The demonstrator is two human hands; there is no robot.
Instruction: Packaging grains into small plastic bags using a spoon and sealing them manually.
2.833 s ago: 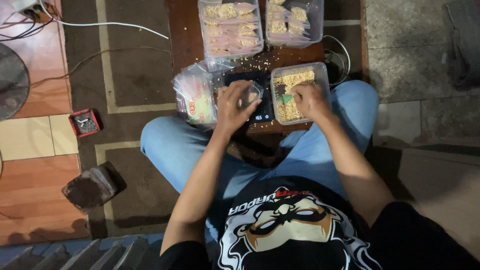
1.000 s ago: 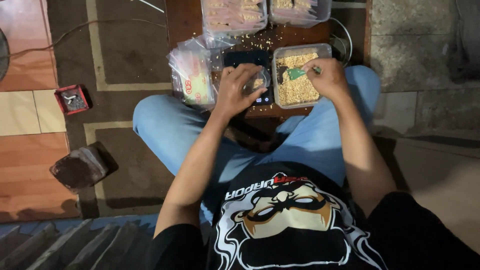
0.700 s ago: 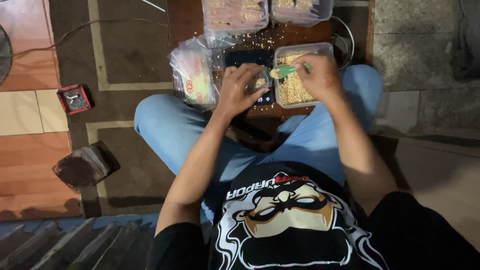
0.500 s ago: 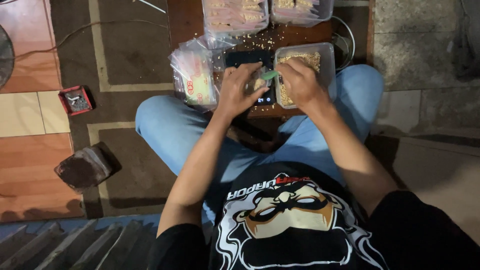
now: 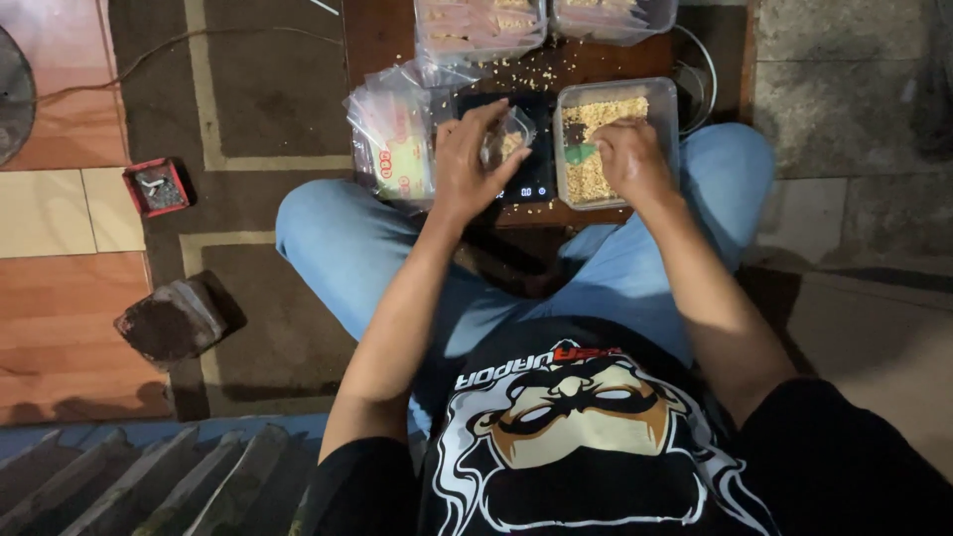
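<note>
gripping small bag (image 5: 504,142) over scale (image 5: 521,169), left hand (image 5: 465,164); right hand (image 5: 627,159) pinching green scoop (image 5: 578,154) inside tub (image 5: 663,99) rim.

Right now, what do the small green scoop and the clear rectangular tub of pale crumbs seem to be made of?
The small green scoop, held by the right hand, looks like smooth, opaque plastic, judging by its even bright colour. The clear rectangular tub seems thin, glossy transparent plastic: its walls show the pale crumbs through them.

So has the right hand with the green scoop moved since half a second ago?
Yes. The right hand with the green scoop drew back from over the scale to over the clear tub of grain.
</note>
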